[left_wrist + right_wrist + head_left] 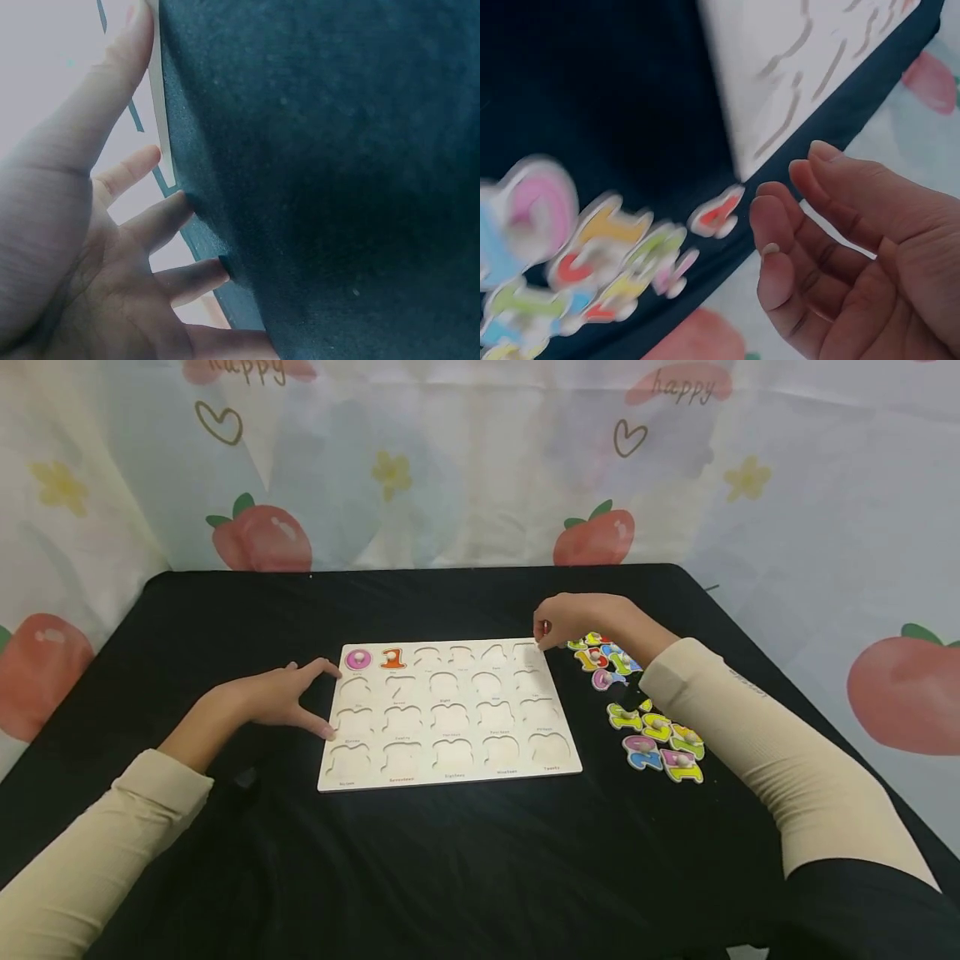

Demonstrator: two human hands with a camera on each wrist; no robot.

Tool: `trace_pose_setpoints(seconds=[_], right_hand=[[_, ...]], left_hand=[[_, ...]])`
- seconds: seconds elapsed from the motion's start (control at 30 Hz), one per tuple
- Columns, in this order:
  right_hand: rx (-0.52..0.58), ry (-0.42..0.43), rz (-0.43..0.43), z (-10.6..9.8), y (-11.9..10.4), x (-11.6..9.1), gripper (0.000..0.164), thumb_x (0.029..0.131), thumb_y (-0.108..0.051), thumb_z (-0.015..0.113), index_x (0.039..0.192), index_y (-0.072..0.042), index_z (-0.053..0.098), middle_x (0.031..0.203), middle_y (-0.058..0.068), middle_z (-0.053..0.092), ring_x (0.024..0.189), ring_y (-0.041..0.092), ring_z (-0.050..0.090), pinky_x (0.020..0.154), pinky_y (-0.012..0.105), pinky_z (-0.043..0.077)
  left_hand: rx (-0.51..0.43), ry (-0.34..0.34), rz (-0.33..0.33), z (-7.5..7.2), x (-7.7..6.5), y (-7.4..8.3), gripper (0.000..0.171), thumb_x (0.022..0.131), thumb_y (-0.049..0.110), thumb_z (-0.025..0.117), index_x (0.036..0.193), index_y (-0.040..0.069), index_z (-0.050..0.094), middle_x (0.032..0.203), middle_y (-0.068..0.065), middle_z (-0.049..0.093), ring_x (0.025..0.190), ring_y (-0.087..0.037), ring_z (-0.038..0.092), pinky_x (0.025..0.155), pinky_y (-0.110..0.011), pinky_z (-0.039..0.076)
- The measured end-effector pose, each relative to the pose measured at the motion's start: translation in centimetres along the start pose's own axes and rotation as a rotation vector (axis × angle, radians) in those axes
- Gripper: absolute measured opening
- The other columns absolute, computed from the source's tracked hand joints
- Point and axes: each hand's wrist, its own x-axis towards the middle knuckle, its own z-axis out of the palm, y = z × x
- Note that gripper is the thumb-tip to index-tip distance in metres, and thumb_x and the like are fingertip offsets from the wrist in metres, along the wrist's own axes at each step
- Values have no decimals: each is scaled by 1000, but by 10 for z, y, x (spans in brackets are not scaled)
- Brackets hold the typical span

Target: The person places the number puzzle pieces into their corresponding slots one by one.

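A white wooden number puzzle board [472, 739] lies on a black cloth. Most of its recesses are bare; a pink 0 piece [358, 659] and an orange 1 piece [392, 658] sit in the top row. At the board's left edge, my left hand [288, 695] spreads its thumb and fingers, the thumb touching the edge in the left wrist view. My right hand [562, 617] hovers by the far right corner with fingers loosely bent. Nothing shows between those fingers in the right wrist view, where a small red piece [717, 214] lies nearby.
Several colourful knobbed number pieces [656, 727] lie right of the board, partly hidden under the right forearm. The black cloth [450, 877] covers the table. Behind it hangs a pale curtain [465, 485] printed with fruit and flowers.
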Motion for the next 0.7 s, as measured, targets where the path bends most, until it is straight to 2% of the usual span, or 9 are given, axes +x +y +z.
trace_pose_setpoints(seconds=[0.2, 0.47, 0.6, 0.7], right_hand=[[-12, -12, 22, 4, 27, -19, 14, 92, -14, 59, 101, -4, 62, 91, 8, 59, 77, 26, 58, 67, 35, 46], [-85, 30, 120, 11, 52, -26, 11, 90, -9, 60, 98, -2, 64, 86, 7, 57, 69, 19, 52, 66, 36, 44], [-75, 50, 156, 17, 62, -28, 5, 88, -5, 60, 89, 0, 63, 74, 5, 51, 62, 17, 46, 62, 34, 40], [-54, 48, 165, 21, 69, -30, 3, 86, -1, 60, 87, 0, 62, 73, 5, 52, 62, 18, 46, 61, 34, 41]], left_hand=[[4, -9, 1, 0, 1, -1, 99, 63, 62, 75, 137, 15, 29, 139, -32, 32, 129, -56, 16, 93, -68, 28], [-4, -8, 11, 1, 3, -3, 99, 63, 63, 75, 137, 16, 29, 139, -32, 33, 129, -56, 17, 93, -68, 28], [0, -10, 12, 1, 3, -3, 100, 63, 64, 74, 138, 16, 29, 139, -32, 33, 129, -55, 18, 93, -67, 29], [1, -12, 10, 1, 3, -3, 100, 63, 64, 74, 138, 16, 29, 139, -32, 33, 128, -55, 19, 93, -67, 29]])
